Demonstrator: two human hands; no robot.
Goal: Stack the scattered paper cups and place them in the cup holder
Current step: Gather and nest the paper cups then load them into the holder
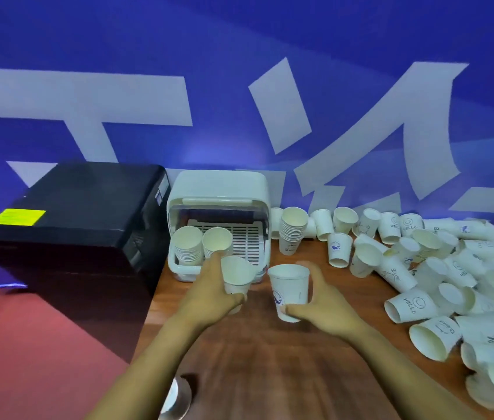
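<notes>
My left hand [209, 291] grips a white paper cup [236, 275] just in front of the white cup holder [218, 189]. To its right, my right hand [326, 307] holds another upright paper cup [289, 287] with a blue logo. The two cups are side by side and apart. Inside the holder stand two cup stacks [198, 245] on its slatted tray. A taller stack [292, 230] stands on the table right of the holder. Several loose cups [421, 268] lie scattered over the right side of the wooden table [264, 365].
A black box [82, 213] with a yellow label stands left of the holder, beyond the table's left edge. A blue wall with white lettering [239, 101] is close behind. One blurred cup [176, 395] sits near the table's front left edge. Red floor lies at lower left.
</notes>
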